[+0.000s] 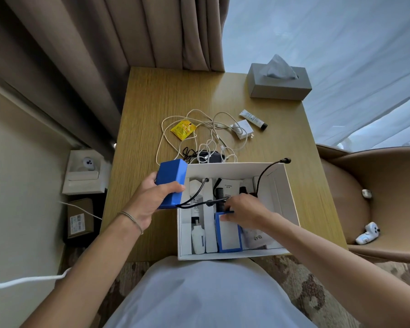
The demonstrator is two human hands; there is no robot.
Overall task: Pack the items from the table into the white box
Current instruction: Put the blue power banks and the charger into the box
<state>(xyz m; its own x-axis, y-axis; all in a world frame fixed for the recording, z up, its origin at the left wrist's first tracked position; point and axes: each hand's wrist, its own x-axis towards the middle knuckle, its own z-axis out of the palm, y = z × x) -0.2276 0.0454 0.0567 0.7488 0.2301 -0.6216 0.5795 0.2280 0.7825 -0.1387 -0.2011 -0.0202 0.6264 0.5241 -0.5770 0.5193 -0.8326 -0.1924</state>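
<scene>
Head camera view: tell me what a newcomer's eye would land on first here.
First the bright blue block, gripped by the left hand at the left wall of the white box, with black leads trailing into the box. Next the right hand inside the box, on a second blue block. Beyond the box, a tangle of white cables and a yellow sachet lie on the wooden table.

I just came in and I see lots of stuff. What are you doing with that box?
A person is packing things into a white box on a wooden table. The left hand grips a blue block with black wires beside the box. The right hand reaches inside, touching a second blue block among bottles and a comb. White cables, a yellow packet, a charger and a small tube wait on the table.
</scene>
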